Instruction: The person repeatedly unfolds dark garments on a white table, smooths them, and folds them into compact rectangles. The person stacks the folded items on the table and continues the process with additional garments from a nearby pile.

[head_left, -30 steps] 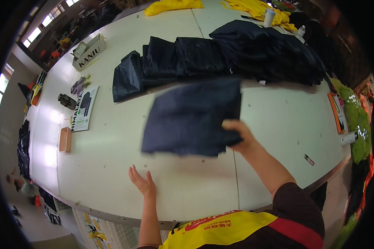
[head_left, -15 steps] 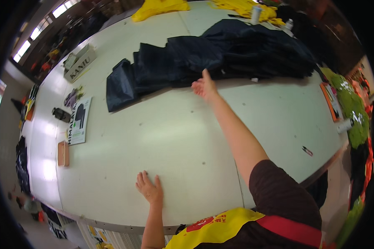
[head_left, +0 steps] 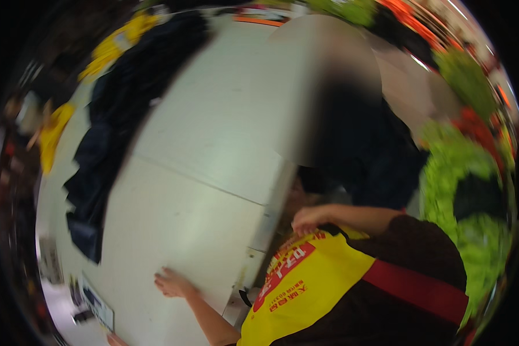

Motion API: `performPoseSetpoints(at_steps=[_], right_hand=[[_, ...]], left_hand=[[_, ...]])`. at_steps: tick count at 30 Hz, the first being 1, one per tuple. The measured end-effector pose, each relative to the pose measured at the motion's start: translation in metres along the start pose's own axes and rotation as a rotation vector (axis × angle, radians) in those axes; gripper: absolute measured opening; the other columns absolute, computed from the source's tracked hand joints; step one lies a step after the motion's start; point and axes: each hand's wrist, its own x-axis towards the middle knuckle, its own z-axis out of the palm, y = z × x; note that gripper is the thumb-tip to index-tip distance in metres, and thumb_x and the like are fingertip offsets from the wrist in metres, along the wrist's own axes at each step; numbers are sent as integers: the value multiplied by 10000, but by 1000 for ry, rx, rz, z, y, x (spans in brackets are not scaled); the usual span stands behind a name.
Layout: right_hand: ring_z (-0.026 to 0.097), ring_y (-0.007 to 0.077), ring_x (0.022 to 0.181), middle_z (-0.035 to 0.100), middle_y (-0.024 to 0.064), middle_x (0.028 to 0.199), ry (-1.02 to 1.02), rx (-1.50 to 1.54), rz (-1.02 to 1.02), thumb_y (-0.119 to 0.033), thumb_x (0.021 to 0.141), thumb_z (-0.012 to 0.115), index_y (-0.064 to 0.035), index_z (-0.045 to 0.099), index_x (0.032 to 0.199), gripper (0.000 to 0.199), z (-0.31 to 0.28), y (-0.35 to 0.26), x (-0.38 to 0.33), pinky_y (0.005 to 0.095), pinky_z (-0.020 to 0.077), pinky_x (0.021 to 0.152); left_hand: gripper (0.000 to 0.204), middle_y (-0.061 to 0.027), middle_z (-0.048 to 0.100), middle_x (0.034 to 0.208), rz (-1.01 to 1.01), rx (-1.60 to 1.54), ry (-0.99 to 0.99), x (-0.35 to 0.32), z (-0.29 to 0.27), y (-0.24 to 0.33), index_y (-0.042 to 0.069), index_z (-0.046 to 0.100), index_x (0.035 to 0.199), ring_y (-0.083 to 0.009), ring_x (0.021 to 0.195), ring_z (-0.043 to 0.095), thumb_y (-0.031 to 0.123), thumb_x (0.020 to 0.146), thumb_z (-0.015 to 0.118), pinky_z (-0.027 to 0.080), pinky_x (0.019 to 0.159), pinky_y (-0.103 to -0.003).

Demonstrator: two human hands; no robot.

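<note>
My left hand (head_left: 175, 284) lies on the pale tabletop (head_left: 173, 225) with its fingers spread and nothing in them. My right hand (head_left: 310, 218) is bent in front of my body, beside the top of my yellow apron (head_left: 317, 277). Its fingers look curled, but blur hides whether they hold anything. A long row of dark, overlapping fabric pieces (head_left: 112, 118) lies along the far left of the table, away from both hands.
A large smeared dark shape (head_left: 357, 144) stands by the table's right edge; I cannot tell what it is. Bright green fabric (head_left: 461, 190) is piled at right. Yellow fabric (head_left: 121, 43) lies at far left, with a printed sheet (head_left: 97, 303) at lower left.
The view has swung to the right, and the dark fabric now sits at left. My right hand has drawn back from the fabric to my apron. The left still rests on the table.
</note>
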Motion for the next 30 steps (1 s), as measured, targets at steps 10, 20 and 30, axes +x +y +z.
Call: performPoseSetpoints(at_steps=[10, 20, 30], right_hand=[[611, 196, 543, 627, 108, 661, 1296, 41, 83, -228, 783, 622, -27, 627, 804, 202, -154, 299, -70, 316, 492, 470], [334, 380, 1237, 353, 195, 1350, 2057, 634, 330, -368, 747, 651, -61, 346, 1318, 716, -349, 366, -276, 454, 335, 993], [273, 321, 1314, 195, 271, 1423, 1793, 1253, 29, -570, 434, 826, 144, -23, 1350, 1439, -487, 376, -290, 360, 261, 1069]], left_hand=[[568, -185, 371, 1331, 332, -25, 13, -86, 55, -19, 65, 378, 1326, -348, 1215, 369, 463, 920, 391, 320, 988, -453], [556, -213, 380, 1301, 496, 33, -75, -225, 75, 40, 64, 388, 1318, -371, 1181, 389, 450, 919, 415, 348, 950, -452], [452, -236, 359, 1310, 1268, -44, -254, -380, 82, 215, -12, 433, 1252, -394, 1202, 365, 182, 868, 570, 325, 987, -466]])
